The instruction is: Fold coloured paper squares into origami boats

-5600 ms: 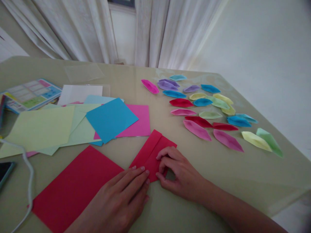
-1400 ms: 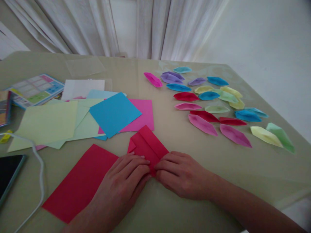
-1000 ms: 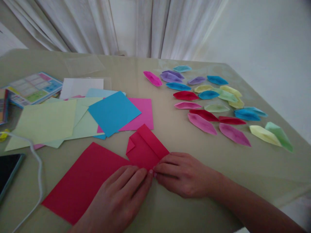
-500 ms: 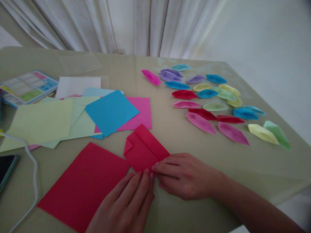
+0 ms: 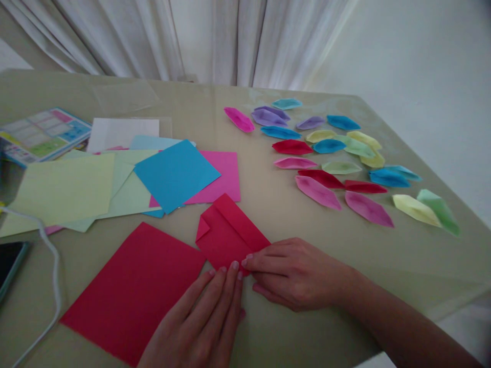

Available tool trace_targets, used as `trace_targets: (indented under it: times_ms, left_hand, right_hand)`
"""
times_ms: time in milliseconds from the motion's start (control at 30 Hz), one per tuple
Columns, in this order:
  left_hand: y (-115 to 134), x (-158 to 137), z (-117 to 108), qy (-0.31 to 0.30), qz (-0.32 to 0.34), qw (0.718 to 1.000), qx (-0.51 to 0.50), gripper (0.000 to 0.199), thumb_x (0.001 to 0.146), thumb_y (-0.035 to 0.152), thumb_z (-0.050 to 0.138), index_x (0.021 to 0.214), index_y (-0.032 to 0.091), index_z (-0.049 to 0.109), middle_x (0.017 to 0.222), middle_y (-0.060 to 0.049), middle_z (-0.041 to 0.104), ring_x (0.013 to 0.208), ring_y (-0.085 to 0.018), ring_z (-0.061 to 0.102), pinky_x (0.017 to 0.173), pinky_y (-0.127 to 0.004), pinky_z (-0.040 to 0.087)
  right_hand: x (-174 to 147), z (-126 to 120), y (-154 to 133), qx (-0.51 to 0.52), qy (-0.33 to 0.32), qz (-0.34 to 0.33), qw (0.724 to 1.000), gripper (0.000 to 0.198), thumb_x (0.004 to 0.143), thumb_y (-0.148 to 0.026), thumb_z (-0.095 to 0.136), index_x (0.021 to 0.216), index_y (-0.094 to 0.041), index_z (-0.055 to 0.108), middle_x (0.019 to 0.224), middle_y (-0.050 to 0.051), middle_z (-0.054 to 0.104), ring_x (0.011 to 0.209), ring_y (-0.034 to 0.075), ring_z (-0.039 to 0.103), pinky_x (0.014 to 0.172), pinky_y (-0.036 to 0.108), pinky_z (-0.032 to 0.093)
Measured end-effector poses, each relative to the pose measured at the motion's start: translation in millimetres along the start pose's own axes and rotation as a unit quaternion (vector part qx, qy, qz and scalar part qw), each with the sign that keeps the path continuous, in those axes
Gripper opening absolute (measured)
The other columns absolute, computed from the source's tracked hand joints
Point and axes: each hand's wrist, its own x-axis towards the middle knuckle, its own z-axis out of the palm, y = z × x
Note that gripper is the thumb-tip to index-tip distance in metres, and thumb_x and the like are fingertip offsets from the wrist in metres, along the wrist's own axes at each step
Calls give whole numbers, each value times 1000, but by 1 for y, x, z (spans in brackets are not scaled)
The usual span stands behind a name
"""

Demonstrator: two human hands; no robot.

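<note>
A partly folded red sheet of origami paper (image 5: 226,230) lies on the table, with a turned-in corner on its left and a folded strip along its upper right edge. At its lower edge my left hand (image 5: 203,317) holds the paper, fingers close together and tips pressed on it. My right hand (image 5: 299,273) pinches the lower right corner, which its fingers partly cover. The two hands' fingertips almost meet there. A flat, unfolded red square sheet (image 5: 134,289) lies to the left, partly under my left hand.
Several folded paper boats (image 5: 318,191) in many colours spread over the table's right half. Farther left are a blue sheet (image 5: 178,176), a pink sheet (image 5: 226,176), pale yellow sheets (image 5: 72,186) and a printed packet (image 5: 48,135). A white cable (image 5: 56,276) and a phone (image 5: 9,263) lie at the left edge.
Both hands stay at the red paper's lower edge, with the fingertips shifted only slightly. The view has moved a little; the other things lie as before.
</note>
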Motion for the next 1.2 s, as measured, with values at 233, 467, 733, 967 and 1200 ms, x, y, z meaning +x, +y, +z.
trace_targets:
  times_ms: [233, 467, 733, 967, 1200]
  left_hand:
    - [9, -3, -2, -5, -16, 1000, 4, 35, 104, 16, 42, 118, 16, 73, 128, -7, 78, 120, -25, 67, 132, -44, 17]
    - [11, -2, -5, -26, -10, 999, 37, 38, 108, 16, 41, 130, 10, 71, 130, -10, 78, 120, -26, 69, 135, -48, 9]
    - [12, -1, -1, -25, -23, 999, 34, 37, 109, 19, 43, 132, 10, 71, 133, -9, 77, 121, -25, 69, 135, -46, 9]
    - [19, -4, 1, -14, -72, 997, 15, 39, 111, 28, 44, 133, 11, 71, 136, -9, 75, 125, -25, 65, 134, -43, 15]
    - [24, -7, 3, -39, -102, 994, -19, 41, 111, 34, 44, 135, 14, 70, 144, -7, 70, 136, -31, 58, 129, -43, 23]
  right_hand:
    - [-2, 0, 2, -8, -7, 0, 1000, 21, 105, -20, 61, 90, -18, 76, 116, 4, 80, 95, 16, 76, 85, 29, 62]
    - [-2, 0, 4, -3, -11, -11, 1000, 18, 107, -19, 58, 99, -17, 74, 116, 9, 78, 103, 17, 72, 85, 28, 60]
    - [2, -5, 5, -12, -37, -12, 999, 17, 106, -21, 59, 101, -16, 75, 117, 7, 78, 104, 20, 70, 87, 31, 59]
    - [2, -4, 6, -6, -41, -16, 999, 14, 105, -21, 62, 100, -15, 73, 115, 8, 78, 104, 19, 70, 89, 31, 59]
    - [1, -4, 7, 0, -43, -12, 999, 18, 106, -22, 59, 97, -16, 73, 113, 9, 78, 101, 19, 71, 88, 30, 58]
